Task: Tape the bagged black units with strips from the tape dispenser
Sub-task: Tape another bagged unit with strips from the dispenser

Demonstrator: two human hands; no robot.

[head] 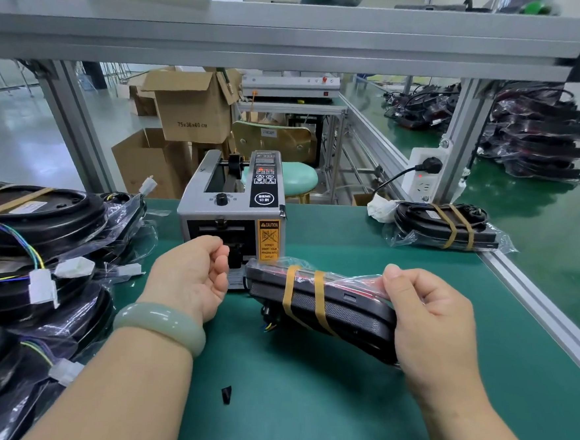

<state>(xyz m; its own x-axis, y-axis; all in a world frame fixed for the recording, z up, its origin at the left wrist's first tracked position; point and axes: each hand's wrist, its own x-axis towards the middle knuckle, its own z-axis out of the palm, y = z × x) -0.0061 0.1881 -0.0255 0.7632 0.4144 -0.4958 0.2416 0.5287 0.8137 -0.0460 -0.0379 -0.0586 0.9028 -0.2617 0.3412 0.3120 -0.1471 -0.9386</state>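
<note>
My right hand [429,316] grips the bagged black unit [336,306] at frame centre, left hand [191,275] fingers curled at the tape dispenser [232,203] outlet, can't tell if pinching a strip; I'd pull straight, lay it beside existing bands [291,293].

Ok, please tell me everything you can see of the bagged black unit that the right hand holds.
The flat textured black unit in a clear plastic bag is held tilted over the green mat, its far end close to the grey tape dispenser. Two tan tape strips wrap across it side by side. Coloured wires show beneath. The right hand grips its near end, thumb on the bag.
</note>
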